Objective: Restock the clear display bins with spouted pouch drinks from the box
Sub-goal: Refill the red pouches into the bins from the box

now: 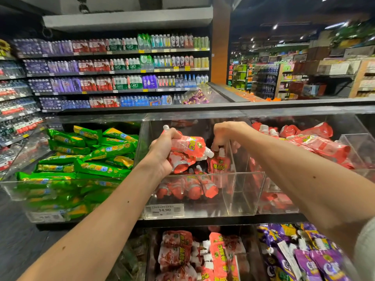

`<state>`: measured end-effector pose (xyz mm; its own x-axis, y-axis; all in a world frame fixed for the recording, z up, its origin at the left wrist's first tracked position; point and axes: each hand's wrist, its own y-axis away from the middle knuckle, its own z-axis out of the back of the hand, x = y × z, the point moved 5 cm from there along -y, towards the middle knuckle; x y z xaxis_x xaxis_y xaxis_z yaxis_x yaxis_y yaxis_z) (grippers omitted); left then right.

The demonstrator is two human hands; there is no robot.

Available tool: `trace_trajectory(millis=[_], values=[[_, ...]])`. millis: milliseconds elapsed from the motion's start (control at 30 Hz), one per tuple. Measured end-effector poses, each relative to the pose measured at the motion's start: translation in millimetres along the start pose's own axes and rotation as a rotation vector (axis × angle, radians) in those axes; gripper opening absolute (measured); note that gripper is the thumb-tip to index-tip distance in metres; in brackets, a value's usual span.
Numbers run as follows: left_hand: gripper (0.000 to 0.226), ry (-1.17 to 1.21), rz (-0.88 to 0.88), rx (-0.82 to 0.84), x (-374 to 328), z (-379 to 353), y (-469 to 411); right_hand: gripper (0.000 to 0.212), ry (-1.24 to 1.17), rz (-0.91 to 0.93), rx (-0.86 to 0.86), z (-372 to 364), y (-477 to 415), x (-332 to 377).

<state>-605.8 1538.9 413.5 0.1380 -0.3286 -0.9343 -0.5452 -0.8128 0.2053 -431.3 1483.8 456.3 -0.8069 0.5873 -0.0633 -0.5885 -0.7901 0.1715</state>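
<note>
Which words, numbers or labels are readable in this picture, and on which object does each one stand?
"14.90": price tag on the front of the middle clear bin; its smaller lines are blurred.
Red pouches in the left hand: yellow print, too blurred to read.
Green packs and purple pouches: print too blurred to read.
Shelf labels and bottle packs behind: too small.
</note>
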Motion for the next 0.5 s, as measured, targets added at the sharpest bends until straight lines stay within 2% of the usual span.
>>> trace_trajectory(millis=[100,167,233,267,300,367,433,500], values=[[0.022,0.024,-0.003,0.037,-0.8,-5.9,-0.1,0.03,0.007,0.069,-0.083,10.5,7.1,1.6],[0.008,0.064,-0.003,0.096,-2.9,-11.1,0.4,0.026,-0.015,0.187,-0.16,20.4,13.1,5.7],[0.012,0.143,0.007,0.166,-5.9,-16.5,2.4,0.021,-0.216,0.311,-0.186,27.0,21.6,6.7],[0.015,0.174,0.012,0.198,-7.5,-18.5,3.5,0.026,-0.39,0.344,-0.171,29.8,29.5,4.5],[0.016,0.198,0.011,0.227,-9.2,-19.9,4.1,0.027,-0.576,0.366,-0.145,31.1,35.9,0.0],[0.015,0.236,-0.007,0.267,-12.0,-21.3,4.0,0.015,-0.868,0.402,-0.029,29.7,49.8,-8.2],[0.015,0.252,-0.029,0.289,-14.1,-22.9,3.5,0.017,-0.982,0.434,0.07,26.3,58.0,-13.4],[0.015,0.238,-0.033,0.304,-14.2,-25.4,5.0,0.013,-1.048,0.43,0.094,22.4,61.5,-13.6]])
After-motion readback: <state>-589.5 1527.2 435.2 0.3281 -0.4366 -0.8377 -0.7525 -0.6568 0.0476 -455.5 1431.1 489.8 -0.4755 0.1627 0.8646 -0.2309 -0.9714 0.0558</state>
